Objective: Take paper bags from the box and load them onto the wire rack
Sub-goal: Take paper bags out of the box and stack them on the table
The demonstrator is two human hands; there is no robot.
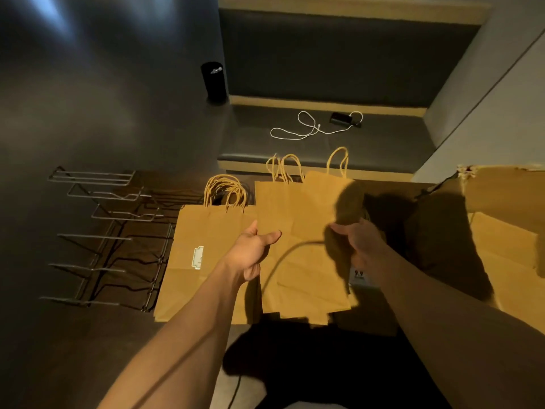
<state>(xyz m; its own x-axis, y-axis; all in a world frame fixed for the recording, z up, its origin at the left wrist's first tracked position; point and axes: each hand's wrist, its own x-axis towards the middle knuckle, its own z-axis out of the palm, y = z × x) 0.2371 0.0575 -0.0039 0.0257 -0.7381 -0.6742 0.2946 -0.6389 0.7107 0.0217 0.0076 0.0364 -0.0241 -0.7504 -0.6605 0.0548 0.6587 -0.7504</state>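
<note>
I hold up a small bundle of flat brown paper bags (pixel 300 246) with twine handles pointing away from me. My left hand (pixel 253 252) grips the bundle's left edge, thumb on top. My right hand (pixel 358 243) grips its right edge. A stack of the same bags (pixel 200 231) lies flat on the right end of the wire rack (pixel 118 231), just left of the held bundle. The rack's metal dividers stand bare on the left. The open cardboard box (pixel 507 231) sits at the right, its inside in shadow.
A dark padded bench (pixel 324 143) runs behind, with a white cable (pixel 306 128) and a small black device (pixel 342 118) on it. A black cylindrical bin (pixel 213 81) stands at the back on the dark floor. A cord's shadow crosses the held bags.
</note>
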